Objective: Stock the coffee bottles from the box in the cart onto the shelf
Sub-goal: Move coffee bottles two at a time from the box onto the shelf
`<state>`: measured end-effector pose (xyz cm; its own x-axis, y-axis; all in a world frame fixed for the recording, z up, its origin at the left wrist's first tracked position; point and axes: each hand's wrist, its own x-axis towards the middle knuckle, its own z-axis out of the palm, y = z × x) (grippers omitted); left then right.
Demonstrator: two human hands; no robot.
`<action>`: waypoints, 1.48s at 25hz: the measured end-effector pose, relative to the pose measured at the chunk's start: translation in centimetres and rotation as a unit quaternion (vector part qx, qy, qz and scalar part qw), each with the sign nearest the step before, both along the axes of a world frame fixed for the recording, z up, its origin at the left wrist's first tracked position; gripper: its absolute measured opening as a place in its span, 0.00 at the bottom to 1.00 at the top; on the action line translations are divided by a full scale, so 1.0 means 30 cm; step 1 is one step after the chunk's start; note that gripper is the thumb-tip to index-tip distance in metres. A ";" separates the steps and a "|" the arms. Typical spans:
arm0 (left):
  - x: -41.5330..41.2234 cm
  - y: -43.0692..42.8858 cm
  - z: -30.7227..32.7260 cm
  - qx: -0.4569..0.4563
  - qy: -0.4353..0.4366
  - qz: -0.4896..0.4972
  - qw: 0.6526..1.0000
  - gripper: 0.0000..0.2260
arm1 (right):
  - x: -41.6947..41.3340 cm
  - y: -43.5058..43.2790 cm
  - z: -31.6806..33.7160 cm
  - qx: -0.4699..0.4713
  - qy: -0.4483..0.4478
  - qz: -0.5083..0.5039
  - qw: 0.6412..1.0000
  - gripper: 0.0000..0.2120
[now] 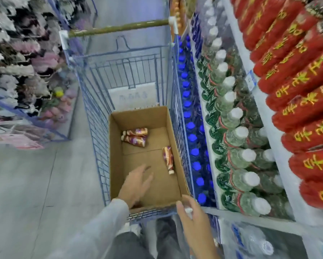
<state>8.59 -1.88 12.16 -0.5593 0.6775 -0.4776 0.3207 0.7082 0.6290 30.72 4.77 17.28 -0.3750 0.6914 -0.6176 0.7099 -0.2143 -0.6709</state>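
An open cardboard box (pixel 117 146) sits in the blue wire cart (pixel 93 101). Three purple-and-orange coffee bottles lie on its floor: two side by side at the far left (pixel 134 136) and one along the right wall (pixel 168 159). My left hand (pixel 136 186) reaches into the near end of the box with fingers spread, touching no bottle. My right hand (pixel 194 219) hovers at the box's near right corner. Its fingers curl round a small white-capped thing (pixel 188 210), most of it hidden under the palm.
The shelf on the right holds rows of blue-capped bottles (pixel 191 126), green white-capped bottles (pixel 235 131) and red packs (pixel 302 101) above. Clothes racks (pixel 20 58) line the left of the aisle. The cart's handle (pixel 117 28) is at the far end.
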 end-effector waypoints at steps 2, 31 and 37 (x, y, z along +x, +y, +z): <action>-0.067 0.159 -0.115 -0.041 -0.019 -0.046 0.998 0.21 | -0.029 0.057 -0.036 -0.013 -0.019 -0.006 1.000 0.12; -0.300 0.590 -1.001 -0.106 -0.223 0.155 0.957 0.23 | -0.173 0.111 -0.337 -0.157 -0.101 0.001 0.982 0.25; -0.383 0.296 -0.911 -0.166 -0.470 0.249 0.830 0.14 | -0.217 0.119 -0.312 -0.120 -0.079 -0.039 0.989 0.19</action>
<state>-2.89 7.00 -15.18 -0.0042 0.2174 -0.9761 -0.5868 0.7898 0.1784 24.22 8.33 7.92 -0.2117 0.5404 -0.8144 0.7772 -0.4121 -0.4755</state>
